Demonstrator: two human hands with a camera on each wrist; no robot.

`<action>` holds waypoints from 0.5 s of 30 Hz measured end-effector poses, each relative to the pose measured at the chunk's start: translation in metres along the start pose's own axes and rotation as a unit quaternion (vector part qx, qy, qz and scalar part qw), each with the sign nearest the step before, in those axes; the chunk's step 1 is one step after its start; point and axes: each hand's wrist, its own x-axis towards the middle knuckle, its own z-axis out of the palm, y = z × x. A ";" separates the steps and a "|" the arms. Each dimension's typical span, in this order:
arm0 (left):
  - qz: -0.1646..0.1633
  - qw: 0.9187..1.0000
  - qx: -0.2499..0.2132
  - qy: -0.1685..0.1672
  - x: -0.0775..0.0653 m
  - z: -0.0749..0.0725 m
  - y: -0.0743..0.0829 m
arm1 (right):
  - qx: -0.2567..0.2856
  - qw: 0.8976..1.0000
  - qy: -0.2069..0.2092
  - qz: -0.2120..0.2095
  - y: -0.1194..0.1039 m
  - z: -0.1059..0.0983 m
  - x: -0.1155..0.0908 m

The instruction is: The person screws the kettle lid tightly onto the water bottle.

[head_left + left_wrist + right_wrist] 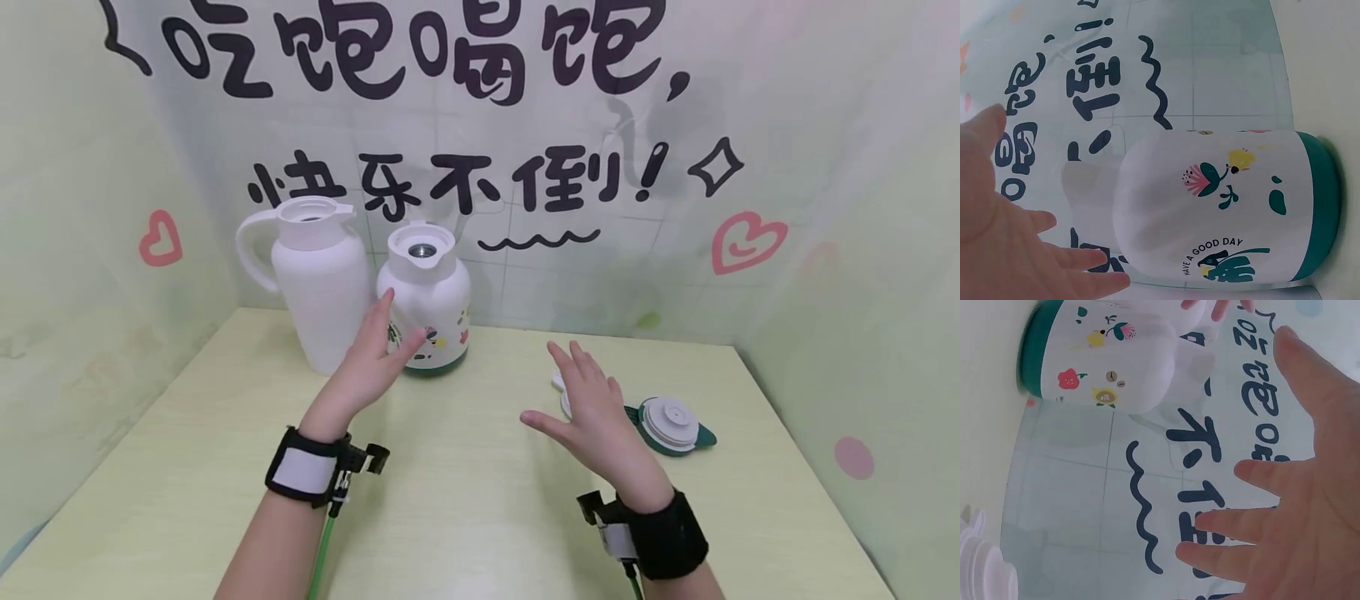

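Observation:
A small white thermos jug point(444, 292) with printed flowers and a green base stands upright at the back, its mouth uncovered. My left hand point(363, 367) is raised in front of it with fingers spread and holds nothing. In the left wrist view, the jug's side point(1160, 206) shows lettering and a leaf print beyond the fingertips. To the right, my right hand point(600, 425) hovers over the table, fingers extended and nothing in its grasp. Beyond it lies a green and white jug lid point(670, 423). A second white lid point(557, 382) is mostly hidden behind that hand.
A taller white jug point(322, 283) with a side handle stands just left of the small one, its top uncovered too. Behind the pale wooden table point(465, 500) hangs a printed backdrop point(480, 125) with large lettering, and similar sheets enclose both sides.

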 end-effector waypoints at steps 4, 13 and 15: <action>0.015 0.999 -0.043 0.009 0.013 -0.008 -0.004 | 0.032 0.999 0.000 0.000 -0.010 0.005 0.012; 0.003 0.998 -0.050 0.034 0.035 -0.022 -0.012 | 0.098 0.994 -0.043 -0.006 -0.023 0.022 0.053; 0.005 0.998 -0.050 0.032 0.039 -0.022 -0.013 | 0.106 0.993 -0.056 -0.007 -0.025 0.023 0.063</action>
